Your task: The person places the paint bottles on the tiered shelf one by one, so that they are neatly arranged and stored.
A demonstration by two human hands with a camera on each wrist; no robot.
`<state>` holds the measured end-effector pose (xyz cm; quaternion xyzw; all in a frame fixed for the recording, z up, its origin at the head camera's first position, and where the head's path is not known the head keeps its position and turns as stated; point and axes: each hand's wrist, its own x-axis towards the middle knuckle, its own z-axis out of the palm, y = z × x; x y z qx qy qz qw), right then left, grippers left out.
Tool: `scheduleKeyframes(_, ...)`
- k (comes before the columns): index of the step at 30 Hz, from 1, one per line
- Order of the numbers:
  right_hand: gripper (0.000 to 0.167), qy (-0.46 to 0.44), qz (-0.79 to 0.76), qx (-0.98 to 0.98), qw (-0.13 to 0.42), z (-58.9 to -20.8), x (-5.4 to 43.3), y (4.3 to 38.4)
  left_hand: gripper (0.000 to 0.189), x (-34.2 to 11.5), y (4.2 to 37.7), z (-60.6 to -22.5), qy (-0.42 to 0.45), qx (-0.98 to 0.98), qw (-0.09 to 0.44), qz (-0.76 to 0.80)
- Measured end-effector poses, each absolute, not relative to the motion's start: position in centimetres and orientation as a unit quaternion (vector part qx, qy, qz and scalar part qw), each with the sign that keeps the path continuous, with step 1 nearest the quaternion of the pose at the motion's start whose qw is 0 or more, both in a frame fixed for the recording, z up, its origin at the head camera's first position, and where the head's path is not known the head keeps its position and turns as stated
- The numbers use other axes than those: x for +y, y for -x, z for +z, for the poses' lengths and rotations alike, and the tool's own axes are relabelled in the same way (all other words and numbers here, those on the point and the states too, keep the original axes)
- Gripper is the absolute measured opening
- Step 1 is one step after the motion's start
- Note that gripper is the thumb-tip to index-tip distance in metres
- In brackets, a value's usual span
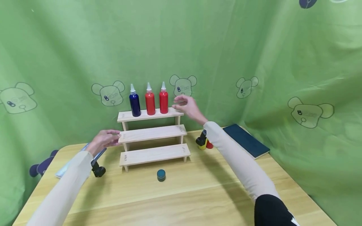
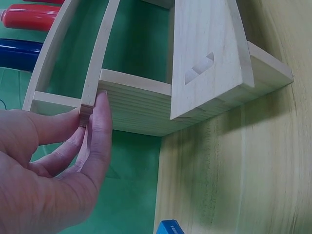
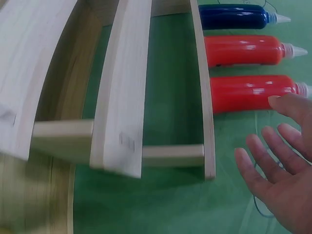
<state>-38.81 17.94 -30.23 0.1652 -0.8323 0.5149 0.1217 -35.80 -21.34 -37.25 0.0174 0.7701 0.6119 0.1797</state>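
A three-tier wooden step shelf [image 1: 152, 133] stands on the table. My left hand [image 1: 106, 138] pinches the left end of its middle board [image 2: 97, 63], thumb on one face and fingers on the other. On the top tier stand a dark blue squeeze bottle [image 1: 134, 104] and two red squeeze bottles, one in the middle [image 1: 150, 103] and one on the right [image 1: 163, 102], all upright with white nozzle tips. Beside the right red bottle [image 3: 251, 93] is my right hand [image 3: 282, 161], fingers spread and loosely bent, holding nothing; its thumb overlaps that bottle in the right wrist view.
In front of the shelf sits a small dark teal jar [image 1: 161, 175]. A dark blue-green book [image 1: 246, 140] lies at the right. Yellow [image 1: 202, 146] and red [image 1: 209, 144] items show behind the right wrist camera. A light blue flat item [image 1: 63, 169] lies by the left forearm. Green curtain [image 1: 215, 56] surrounds the table.
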Motion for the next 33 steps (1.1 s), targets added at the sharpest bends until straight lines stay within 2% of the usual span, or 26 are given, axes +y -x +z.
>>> scheduleKeyframes(9, 0.033, -0.174, 0.474, -0.855, 0.118, -30.6, 21.0, 37.5, 0.058, -21.4, 35.9, -37.5, -0.013, 0.767, 0.182, 0.615)
scheduleKeyframes(16, 0.034, -0.17, 0.443, -0.875, 0.1, -31.1, 23.3, 36.5, 0.057, -21.5, 35.8, -37.2, -0.012, 0.774, 0.176, 0.608)
scheduleKeyframes(25, 0.05, -0.149, 0.362, -0.919, 0.054, -32.0, 27.8, 35.3, 0.055, -21.1, 36.0, -37.3, -0.011, 0.778, 0.172, 0.604)
scheduleKeyframes(33, 0.063, -0.12, 0.356, -0.926, 0.025, -33.8, 31.8, 35.1, 0.055, -21.2, 36.0, -37.5, -0.005, 0.77, 0.175, 0.614)
